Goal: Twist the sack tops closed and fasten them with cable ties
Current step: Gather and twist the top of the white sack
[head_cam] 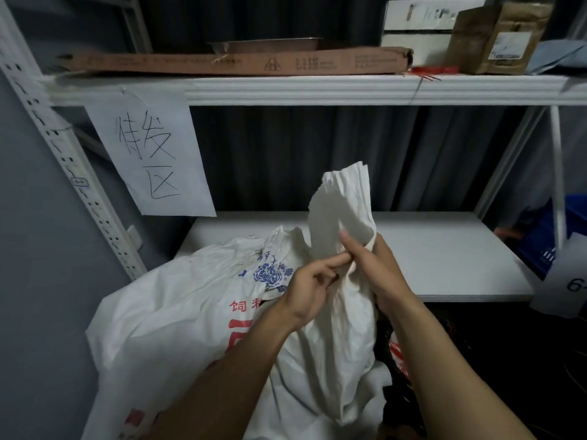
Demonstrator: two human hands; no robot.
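A plain white sack (330,354) stands in front of me, its top (343,204) gathered into a bunch that sticks upward. My right hand (378,274) grips the gathered neck from the right, thumb across the front. My left hand (308,287) pinches the same neck from the left with its fingertips. Behind and to the left lies a second white sack (178,309) with red and blue print. Red cable ties (428,73) lie on the upper shelf at the right. I cannot see a tie in either hand.
A white metal rack surrounds the work: an upper shelf (317,90) with a flat cardboard box (235,63) and brown packages (502,39), and a lower white shelf (444,258). A handwritten paper sign (149,157) hangs at the left. A blue crate (546,236) sits at the right.
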